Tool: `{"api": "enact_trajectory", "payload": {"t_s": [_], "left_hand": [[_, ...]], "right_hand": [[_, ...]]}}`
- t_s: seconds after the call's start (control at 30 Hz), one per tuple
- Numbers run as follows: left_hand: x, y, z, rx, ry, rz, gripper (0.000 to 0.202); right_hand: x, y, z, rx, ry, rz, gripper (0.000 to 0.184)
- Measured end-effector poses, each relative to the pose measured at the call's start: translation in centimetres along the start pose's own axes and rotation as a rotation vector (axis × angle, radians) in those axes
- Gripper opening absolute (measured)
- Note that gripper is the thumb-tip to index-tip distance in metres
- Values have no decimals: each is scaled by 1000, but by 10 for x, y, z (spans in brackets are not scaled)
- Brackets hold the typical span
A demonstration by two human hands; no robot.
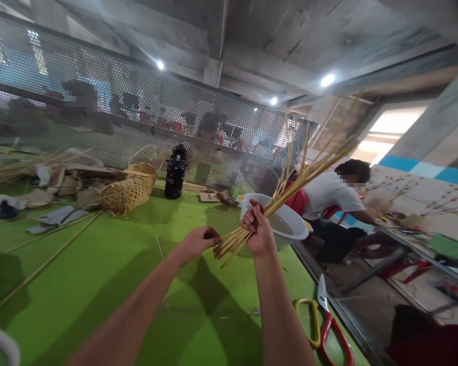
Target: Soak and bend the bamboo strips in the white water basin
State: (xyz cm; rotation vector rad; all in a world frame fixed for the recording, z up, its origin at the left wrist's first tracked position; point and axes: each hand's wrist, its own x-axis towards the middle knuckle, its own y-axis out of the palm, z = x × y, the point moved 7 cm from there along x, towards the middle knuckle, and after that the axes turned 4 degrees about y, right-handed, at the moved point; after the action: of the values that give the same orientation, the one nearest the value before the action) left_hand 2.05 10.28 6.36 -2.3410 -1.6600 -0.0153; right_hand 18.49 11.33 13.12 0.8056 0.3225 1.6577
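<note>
A bundle of long, thin bamboo strips (297, 179) is gripped in my right hand (257, 231), fingers wrapped round it near its lower end. The strips slant up to the right and fan out at the top. My left hand (198, 243) is closed in a pinch at the bundle's lower left, with the end of one strip at its fingertips. Just behind my right hand stands a white basin (295, 223) with water in it, partly hidden by the strips. Both hands are above the green table (137, 284).
Scissors (330, 325) with red and yellow handles lie at the table's right edge. A woven basket (125, 195), a dark bottle (175, 173) and scraps of paper (63, 216) are farther back. Long strips (46, 262) lie at left. A person (328, 195) bends over another table at right.
</note>
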Motion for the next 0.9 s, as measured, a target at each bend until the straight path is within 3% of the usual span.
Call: {"api": "enact_trajectory", "payload": {"t_s": [0.3,0.63,0.9], "left_hand": [[-8,-5,2,-183,-105,-3,34],[3,1,16,-176,-43,37,26],[0,-3,3,-98,25,16,34]], "right_hand": [[-1,-5,5,-34,-52,14,18],[-1,-3,1,-65,-46,19,24],[-1,2,-7,-91,-28,27,24]]}}
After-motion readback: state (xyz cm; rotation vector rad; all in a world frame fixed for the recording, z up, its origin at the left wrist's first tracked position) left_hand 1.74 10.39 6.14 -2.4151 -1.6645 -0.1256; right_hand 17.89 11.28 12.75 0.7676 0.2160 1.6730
